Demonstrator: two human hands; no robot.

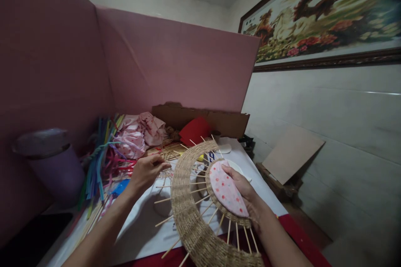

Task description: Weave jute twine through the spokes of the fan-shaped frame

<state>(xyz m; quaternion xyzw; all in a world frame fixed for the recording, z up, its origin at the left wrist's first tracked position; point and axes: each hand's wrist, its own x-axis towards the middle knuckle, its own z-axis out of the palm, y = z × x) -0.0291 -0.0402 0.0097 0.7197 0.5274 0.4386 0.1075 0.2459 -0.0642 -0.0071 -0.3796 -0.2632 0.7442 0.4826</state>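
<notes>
A fan-shaped weave of twisted straw cord (183,200) arches over thin wooden sticks that spread out like spokes. At its inner edge sits a half-round pad of pink dotted cloth (227,190), bordered by a narrower woven band. My right hand (241,183) grips this piece by the pad, thumb on the front and the other fingers hidden behind. My left hand (152,171) is closed in a pinch just left of the woven arc, close to the stick tips. Whatever lies between those fingertips is too small to make out.
Coloured strips (102,158) and crumpled pink cloth (140,131) lie at the table's left. Behind are a red sheet (196,130) and brown cardboard (225,121). A purple bin (54,171) stands far left. Pink panels (178,58) enclose the back and left.
</notes>
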